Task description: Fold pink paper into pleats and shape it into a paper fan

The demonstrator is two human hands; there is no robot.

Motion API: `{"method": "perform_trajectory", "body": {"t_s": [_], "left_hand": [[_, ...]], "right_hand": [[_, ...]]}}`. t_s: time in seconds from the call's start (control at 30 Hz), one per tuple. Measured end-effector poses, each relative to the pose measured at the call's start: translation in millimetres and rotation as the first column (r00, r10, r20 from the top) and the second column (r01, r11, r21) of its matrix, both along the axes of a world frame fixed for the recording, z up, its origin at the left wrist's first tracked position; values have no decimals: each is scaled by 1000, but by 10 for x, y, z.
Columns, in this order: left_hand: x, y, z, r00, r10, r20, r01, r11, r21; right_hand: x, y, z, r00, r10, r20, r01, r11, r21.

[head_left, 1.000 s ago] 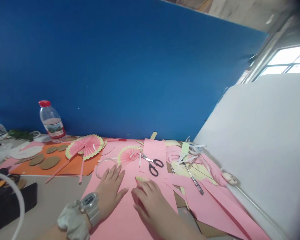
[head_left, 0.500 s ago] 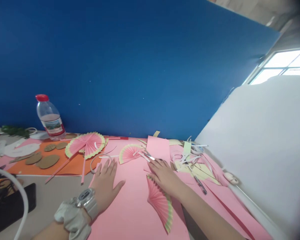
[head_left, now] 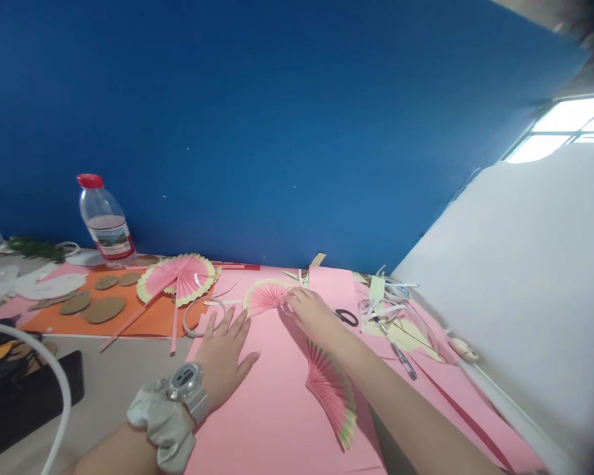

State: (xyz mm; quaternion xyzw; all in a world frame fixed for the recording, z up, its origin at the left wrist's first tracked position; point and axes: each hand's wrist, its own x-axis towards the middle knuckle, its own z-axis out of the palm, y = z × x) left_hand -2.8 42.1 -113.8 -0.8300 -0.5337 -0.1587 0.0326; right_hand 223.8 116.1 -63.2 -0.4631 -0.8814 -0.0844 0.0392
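Observation:
My left hand (head_left: 228, 361) lies flat on a large pink sheet of paper (head_left: 257, 422), fingers spread and holding nothing. At the far side of that sheet, my right hand (head_left: 309, 315) has its fingers closed at the narrow end of a pleated pink paper fan (head_left: 263, 295) with a pale yellow-green rim; the fingertips are partly hidden. A second pleated fan (head_left: 330, 396) lies under my right forearm, nearer to me. The black handle of a pair of scissors (head_left: 347, 317) shows just right of my right hand, its blades out of sight.
Left, a round pleated fan with paper sticks (head_left: 191, 274) rests on orange paper (head_left: 143, 316) beside cardboard discs (head_left: 105, 309). A water bottle (head_left: 109, 227) stands by the blue partition (head_left: 277, 132). A craft knife (head_left: 398, 353) and paper scraps (head_left: 376, 297) lie right.
My right hand has moved from over the scissors to the far fan's narrow end, uncovering the black handle. My left hand stays flat on the sheet. The view has shifted slightly.

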Motion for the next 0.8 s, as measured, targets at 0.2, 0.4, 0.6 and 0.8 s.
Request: {"method": "perform_trajectory", "body": {"t_s": [0.2,0.4,0.6,0.8], "left_hand": [[44,-22,47,999,33,26,-34,998,54],[117,-10,173,994,9,107,-19,995,94],[99,2,228,980,18,199,-37,995,92],[83,8,157,976,38,213,-56,995,78]], "right_hand": [[-230,239,-85,997,68,20,-68,998,12],[-184,27,-52,992,126,-33,-127,991,-38],[-155,-100,53,993,54,-105,-61,996,-61],[-247,-174,107,982,-170,-77,160,980,-118]]}}
